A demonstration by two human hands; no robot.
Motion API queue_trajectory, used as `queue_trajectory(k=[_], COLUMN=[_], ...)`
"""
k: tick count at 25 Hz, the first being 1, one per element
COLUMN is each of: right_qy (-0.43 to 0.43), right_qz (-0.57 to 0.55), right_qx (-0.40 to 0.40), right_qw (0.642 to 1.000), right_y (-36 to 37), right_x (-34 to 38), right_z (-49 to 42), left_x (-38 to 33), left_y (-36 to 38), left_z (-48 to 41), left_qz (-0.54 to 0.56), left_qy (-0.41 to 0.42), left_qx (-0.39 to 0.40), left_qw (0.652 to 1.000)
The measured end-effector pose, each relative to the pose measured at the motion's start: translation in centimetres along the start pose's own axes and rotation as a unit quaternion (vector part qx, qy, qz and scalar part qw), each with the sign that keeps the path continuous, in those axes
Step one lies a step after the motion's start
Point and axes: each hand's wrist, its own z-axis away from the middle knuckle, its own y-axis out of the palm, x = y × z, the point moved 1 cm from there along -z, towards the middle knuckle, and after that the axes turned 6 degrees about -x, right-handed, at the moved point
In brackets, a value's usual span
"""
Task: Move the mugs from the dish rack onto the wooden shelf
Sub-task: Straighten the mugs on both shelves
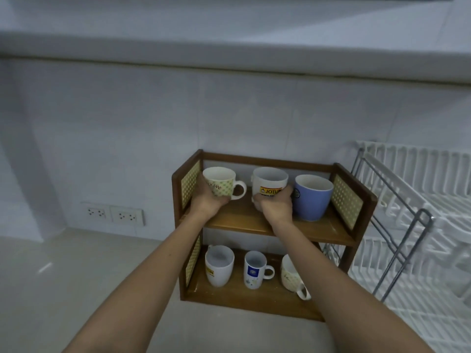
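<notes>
Placing step in hand. Left hand (210, 202) was wrapped around the green-patterned mug (219, 184) at the left end of the upper tier of the wooden shelf (257, 225); right hand (276, 206) was clamped on the white Jotun mug (269, 183) mid-tier, just beside the blue mug (312, 197). Whether either mug had seated on the board could not be told. Next move, as judged: settle both flat, loosen the fingers, draw back without knocking the blue one. Count: three mugs on the upper tier, three on the lower tier (254, 294), six in all, one at the lower right partly hidden behind the forearm. Dish rack (407, 225) to the right showed no mugs in its visible part. Shelf stood on the bench (76, 276).
</notes>
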Motion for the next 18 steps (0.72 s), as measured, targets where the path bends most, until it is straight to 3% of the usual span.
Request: queue_trajectory(k=[8, 18], right_qy=[-0.012, -0.045], right_qz=[0.059, 0.137], right_qx=[-0.02, 0.057], right_qw=[0.998, 0.988], right_y=[0.5, -3.1], right_x=[0.2, 1.4], right_z=[0.1, 1.2], left_x=[-0.5, -1.0], left_y=[0.4, -0.7], left_z=[0.2, 2.5], left_qz=[-0.056, -0.08], left_qy=[-0.051, -0.008], left_qx=[-0.072, -0.044], left_qw=[0.994, 0.996])
